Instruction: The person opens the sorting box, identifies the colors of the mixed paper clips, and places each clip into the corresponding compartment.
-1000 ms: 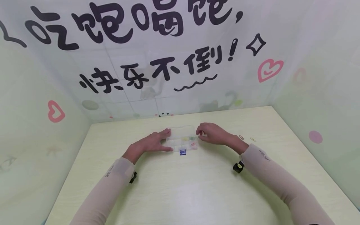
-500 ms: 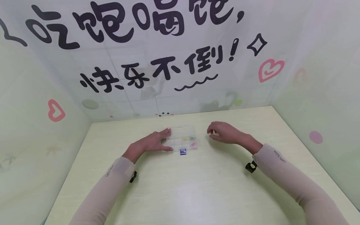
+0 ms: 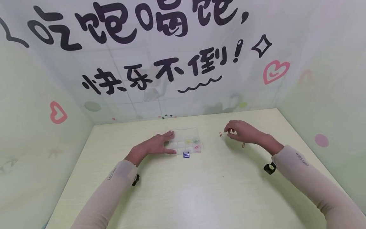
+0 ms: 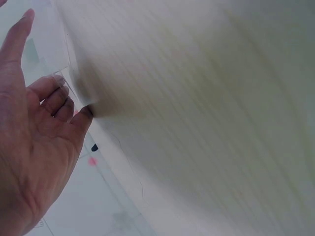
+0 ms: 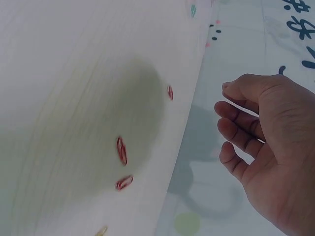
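A clear divided box (image 3: 180, 151) with its lid (image 3: 185, 133) folded back lies on the table, holding green (image 3: 195, 140), yellow (image 3: 188, 141) and pink (image 3: 196, 147) paper clips. My left hand (image 3: 156, 144) spreads its thumb and fingers along the box's left side, touching it. In the left wrist view, its fingers (image 4: 63, 103) reach a thin clear edge. Over the table to the right hovers my right hand (image 3: 243, 131), fingers loosely bent, nothing visible in them. Red paper clips (image 5: 122, 150) lie close below; one red clip (image 3: 220, 135) is just left of its fingertips.
A blue tab (image 3: 186, 155) sits at the box's front edge. Another red clip (image 3: 243, 145) shows under the right wrist, and a yellow clip (image 5: 101, 231) lies farther along in the right wrist view. A printed wall sheet (image 3: 183, 105) borders the table's back.
My right hand has moved right, away from the box, uncovering a red paper clip on the table. The left hand and the box have stayed in place.
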Tool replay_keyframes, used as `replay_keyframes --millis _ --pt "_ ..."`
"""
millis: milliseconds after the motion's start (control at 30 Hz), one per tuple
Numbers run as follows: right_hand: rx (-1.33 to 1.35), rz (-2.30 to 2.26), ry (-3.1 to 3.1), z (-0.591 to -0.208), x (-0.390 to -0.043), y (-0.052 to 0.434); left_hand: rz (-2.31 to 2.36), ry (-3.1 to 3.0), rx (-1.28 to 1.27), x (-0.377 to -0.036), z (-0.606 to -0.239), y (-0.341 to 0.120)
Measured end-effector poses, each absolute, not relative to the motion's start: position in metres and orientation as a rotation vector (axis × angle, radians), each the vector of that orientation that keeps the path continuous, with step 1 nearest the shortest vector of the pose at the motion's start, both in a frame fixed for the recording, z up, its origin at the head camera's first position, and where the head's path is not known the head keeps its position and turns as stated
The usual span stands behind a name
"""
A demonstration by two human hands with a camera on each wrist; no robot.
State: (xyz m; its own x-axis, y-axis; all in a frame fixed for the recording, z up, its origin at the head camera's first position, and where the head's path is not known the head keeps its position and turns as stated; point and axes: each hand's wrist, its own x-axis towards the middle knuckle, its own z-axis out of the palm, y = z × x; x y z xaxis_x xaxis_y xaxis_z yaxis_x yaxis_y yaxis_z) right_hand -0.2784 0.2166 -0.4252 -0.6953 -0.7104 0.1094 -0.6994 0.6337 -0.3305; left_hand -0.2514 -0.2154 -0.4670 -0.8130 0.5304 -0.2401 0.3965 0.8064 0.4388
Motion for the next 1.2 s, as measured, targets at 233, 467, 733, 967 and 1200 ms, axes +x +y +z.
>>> replay_keyframes --millis 233,467,733,967,1200 --pt "-1.158 -0.561 2.820 -0.428 -0.283 0.246 0.534 2.640 0.702 -0.251 -0.466 -0.214" --pt "-1.121 -0.585 2.843 -0.437 -0.287 0.275 0.531 2.632 0.689 -0.251 -0.466 -0.215" --pt "-1.094 -0.565 2.856 -0.442 -0.287 0.300 0.533 2.628 0.693 -0.252 -0.466 -0.216" --pt "-1.073 -0.576 2.865 -0.443 -0.284 0.316 0.542 2.629 0.682 -0.254 -0.467 -0.216" --pt "-1.066 -0.579 2.865 -0.446 -0.280 0.330 0.553 2.623 0.691 -0.254 -0.468 -0.216"
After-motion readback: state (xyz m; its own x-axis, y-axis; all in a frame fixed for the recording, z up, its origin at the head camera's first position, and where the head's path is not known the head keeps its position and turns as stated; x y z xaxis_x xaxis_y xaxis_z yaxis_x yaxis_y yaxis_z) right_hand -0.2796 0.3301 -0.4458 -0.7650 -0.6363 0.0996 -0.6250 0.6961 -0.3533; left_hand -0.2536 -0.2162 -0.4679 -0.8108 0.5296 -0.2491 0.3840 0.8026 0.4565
